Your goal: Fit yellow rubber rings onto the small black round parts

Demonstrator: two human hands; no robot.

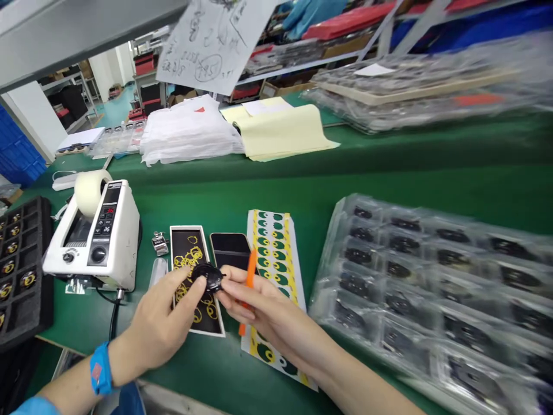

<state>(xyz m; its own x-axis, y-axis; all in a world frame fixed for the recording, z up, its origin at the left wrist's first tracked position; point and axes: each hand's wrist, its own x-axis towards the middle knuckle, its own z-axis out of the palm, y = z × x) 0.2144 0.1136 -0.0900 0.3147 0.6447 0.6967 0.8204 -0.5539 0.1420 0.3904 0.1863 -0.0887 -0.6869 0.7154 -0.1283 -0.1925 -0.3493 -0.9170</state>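
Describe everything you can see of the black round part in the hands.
The black round part is small and disc-like, with a glossy, plastic-looking surface; finer details are too small to read. The left hand pinches its left side between thumb and fingers, while the right hand touches its right edge. It is held up, a face roughly toward the camera, overlapping the tray of yellow rings in this view.

Black part (211, 279), orange stick (252, 264), blue wristband (102, 358) (with a red patch), green tabletop (194, 193).
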